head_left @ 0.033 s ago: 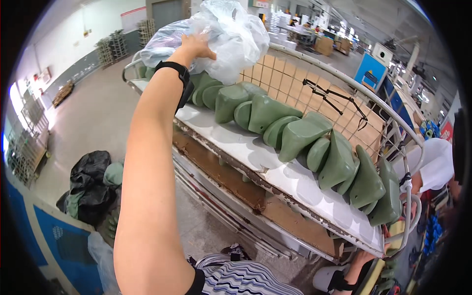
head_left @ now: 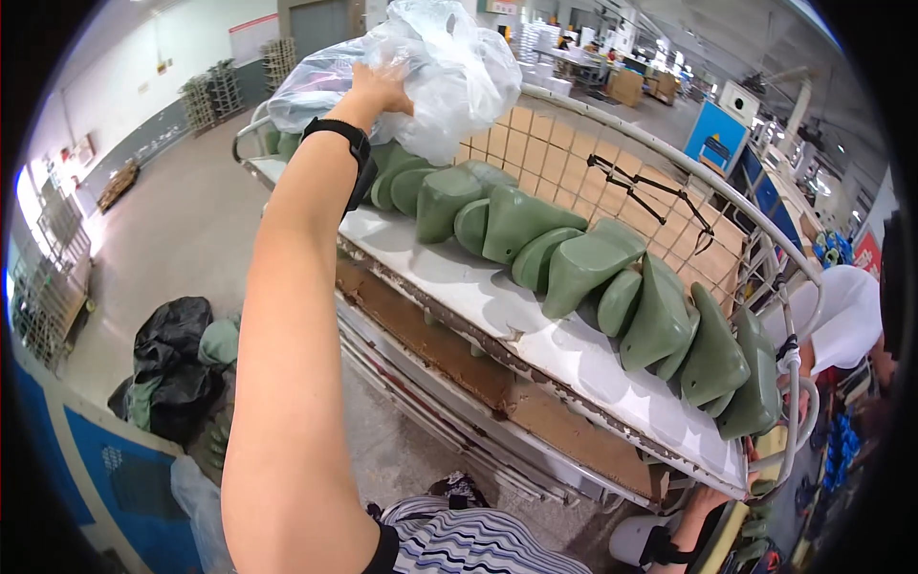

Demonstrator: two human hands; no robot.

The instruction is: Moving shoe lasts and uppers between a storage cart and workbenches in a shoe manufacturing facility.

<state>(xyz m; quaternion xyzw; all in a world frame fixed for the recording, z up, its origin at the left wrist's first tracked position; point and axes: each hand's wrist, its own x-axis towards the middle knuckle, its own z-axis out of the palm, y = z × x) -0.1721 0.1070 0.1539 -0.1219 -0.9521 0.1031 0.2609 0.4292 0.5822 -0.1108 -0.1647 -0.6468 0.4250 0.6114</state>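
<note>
My left hand (head_left: 382,88) reaches far forward, its fingers sunk into a crumpled clear plastic bag (head_left: 449,77) and its thumb showing at the side. The bag lies at the far left end of a rack's top shelf (head_left: 382,234), over some green parts. A row of smooth, dark green moulded pieces (head_left: 588,263), shaped like boot feet or shoe lasts, stands along that white shelf. At the lower right, my right hand (head_left: 706,501) is beside the shelf's near right corner. Its fingers are mostly hidden behind the rack and a yellow-edged thing (head_left: 722,538).
Wire mesh and cardboard (head_left: 612,182) back the rack, with black straps (head_left: 660,191) hanging on it. A lower brown shelf (head_left: 564,435) runs beneath. Black plastic bags (head_left: 172,359) lie on the left floor near a blue panel (head_left: 134,469). A person's white sleeve (head_left: 841,316) is at right.
</note>
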